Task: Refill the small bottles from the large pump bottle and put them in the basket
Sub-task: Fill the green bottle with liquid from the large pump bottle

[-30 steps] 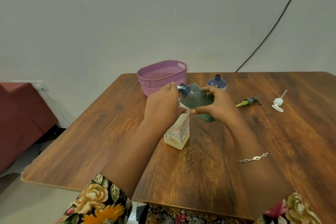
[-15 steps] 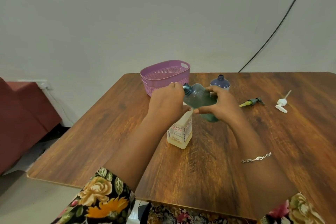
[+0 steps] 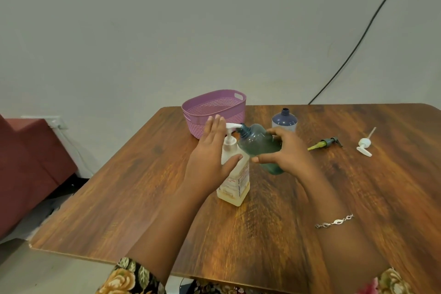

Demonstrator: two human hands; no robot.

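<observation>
- The left hand [image 3: 210, 157] has a released grip: fingers straight and together, thumb spread, holding nothing.
- Just right of that open palm stands the large pump bottle [image 3: 235, 186], upright on the bench [image 3: 262, 234]. Whether the palm touches it cannot be told.
- The right hand [image 3: 290, 153] has its grip wrapped around the teal bottle [image 3: 257, 144], thumb below and fingers over the top.
- The teal bottle is held off the bench, tilted, with its open neck pointing left at the white spout [image 3: 230, 126] of the pump bottle.
- Beyond the left grip sits the purple basket [image 3: 235, 116].
- Just behind the right grip stands an uncapped blue bottle [image 3: 284, 120].
- Right of the right grip lie a green pump head [image 3: 325, 143] and, farther out, a white pump head [image 3: 364, 145].
</observation>
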